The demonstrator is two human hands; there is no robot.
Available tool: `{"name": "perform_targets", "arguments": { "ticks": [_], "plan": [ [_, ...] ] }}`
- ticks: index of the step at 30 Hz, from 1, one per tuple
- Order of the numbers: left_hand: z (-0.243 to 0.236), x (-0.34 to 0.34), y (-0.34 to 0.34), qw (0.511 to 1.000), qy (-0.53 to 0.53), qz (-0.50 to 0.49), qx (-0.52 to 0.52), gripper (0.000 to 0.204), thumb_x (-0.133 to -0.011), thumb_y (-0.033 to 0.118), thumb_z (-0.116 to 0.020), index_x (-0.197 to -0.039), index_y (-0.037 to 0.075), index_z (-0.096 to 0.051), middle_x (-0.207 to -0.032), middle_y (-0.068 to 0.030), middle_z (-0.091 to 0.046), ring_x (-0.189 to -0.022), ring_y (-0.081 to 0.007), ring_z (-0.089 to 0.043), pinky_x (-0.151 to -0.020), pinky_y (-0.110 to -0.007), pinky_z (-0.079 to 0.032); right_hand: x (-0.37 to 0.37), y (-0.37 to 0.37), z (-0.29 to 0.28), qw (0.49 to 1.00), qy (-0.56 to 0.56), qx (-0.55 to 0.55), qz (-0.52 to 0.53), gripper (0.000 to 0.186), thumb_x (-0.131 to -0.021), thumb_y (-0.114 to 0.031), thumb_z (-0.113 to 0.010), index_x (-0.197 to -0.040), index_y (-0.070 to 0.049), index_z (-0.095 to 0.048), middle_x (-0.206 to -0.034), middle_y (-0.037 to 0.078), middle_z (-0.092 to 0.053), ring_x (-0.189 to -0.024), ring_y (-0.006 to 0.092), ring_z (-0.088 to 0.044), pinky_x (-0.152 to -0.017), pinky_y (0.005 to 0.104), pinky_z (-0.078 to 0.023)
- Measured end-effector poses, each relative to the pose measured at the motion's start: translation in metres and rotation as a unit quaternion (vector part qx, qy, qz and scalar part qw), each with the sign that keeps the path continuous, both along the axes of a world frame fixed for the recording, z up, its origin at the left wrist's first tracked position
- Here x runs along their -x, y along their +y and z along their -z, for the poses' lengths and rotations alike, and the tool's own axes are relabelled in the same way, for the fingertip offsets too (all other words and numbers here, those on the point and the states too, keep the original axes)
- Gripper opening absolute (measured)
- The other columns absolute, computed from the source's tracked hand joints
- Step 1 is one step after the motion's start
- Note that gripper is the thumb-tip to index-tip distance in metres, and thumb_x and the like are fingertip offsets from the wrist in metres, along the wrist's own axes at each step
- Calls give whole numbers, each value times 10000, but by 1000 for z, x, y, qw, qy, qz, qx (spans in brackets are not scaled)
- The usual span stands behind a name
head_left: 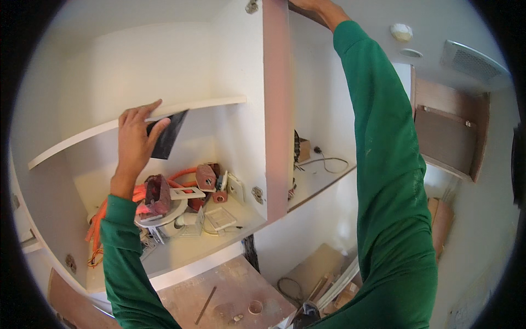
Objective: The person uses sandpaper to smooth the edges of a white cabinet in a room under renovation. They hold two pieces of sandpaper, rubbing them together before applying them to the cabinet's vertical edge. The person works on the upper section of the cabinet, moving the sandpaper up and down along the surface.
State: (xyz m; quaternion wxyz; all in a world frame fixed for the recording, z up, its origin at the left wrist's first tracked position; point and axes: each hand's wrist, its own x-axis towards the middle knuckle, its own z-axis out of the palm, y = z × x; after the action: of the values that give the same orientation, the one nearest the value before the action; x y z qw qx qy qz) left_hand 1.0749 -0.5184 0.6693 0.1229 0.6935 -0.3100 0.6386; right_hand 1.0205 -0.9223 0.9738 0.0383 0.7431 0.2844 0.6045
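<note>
My left hand grips a black flat rectangular piece, thumb across its face, beside the edge of the white shelf. My right hand reaches up by the top of the cabinet divider, whose front edge is a pinkish vertical strip; its fingers are hidden. Below the shelf, red junction boxes, orange corrugated tubing, pale square frames and other fittings lie piled on the cabinet's lower board.
A right compartment holds cables and a brown box. A dusty worktop lies below; pale lengths of material rest at lower right. An open recessed box is on the right, with a vent above.
</note>
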Motion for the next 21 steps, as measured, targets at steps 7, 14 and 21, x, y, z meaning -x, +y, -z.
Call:
{"name": "perform_targets", "arguments": {
  "ticks": [7, 14, 21],
  "plan": [
    [0, 0, -2, 1000, 12, 6, 1, 443, -949, 388, -665, -1273, 85, -678, -1168, -121, -691, -1115, -293, -573, -1058, -411, -368, -10, -26, 53, 998, 12, 62, -31, 448, -781, 81, -539, -1181, -33, -705, -1172, 209, -694, -1043, 333, -684, -907, 404, -547],
    [1, -2, 1, 1000, 13, 11, -5, 449, -953, 406, -658, -1267, 87, -681, -1150, -123, -692, -1109, -291, -574, -1049, -409, -374, 3, -13, 121, 999, 6, 27, -21, 374, -813, 37, -540, -1136, -30, -716, -1126, 221, -692, -995, 347, -684, -894, 409, -536],
    [-3, 0, 0, 999, 27, 17, 0, 440, -965, 422, -639, -1245, 86, -695, -1130, -125, -697, -1115, -291, -571, -1056, -412, -368, 12, 0, 174, 995, 2, 7, 101, 477, -784, -62, -616, -1232, -191, -716, -1161, 159, -644, -1112, 388, -579, -980, 474, -492]
  ]
}}
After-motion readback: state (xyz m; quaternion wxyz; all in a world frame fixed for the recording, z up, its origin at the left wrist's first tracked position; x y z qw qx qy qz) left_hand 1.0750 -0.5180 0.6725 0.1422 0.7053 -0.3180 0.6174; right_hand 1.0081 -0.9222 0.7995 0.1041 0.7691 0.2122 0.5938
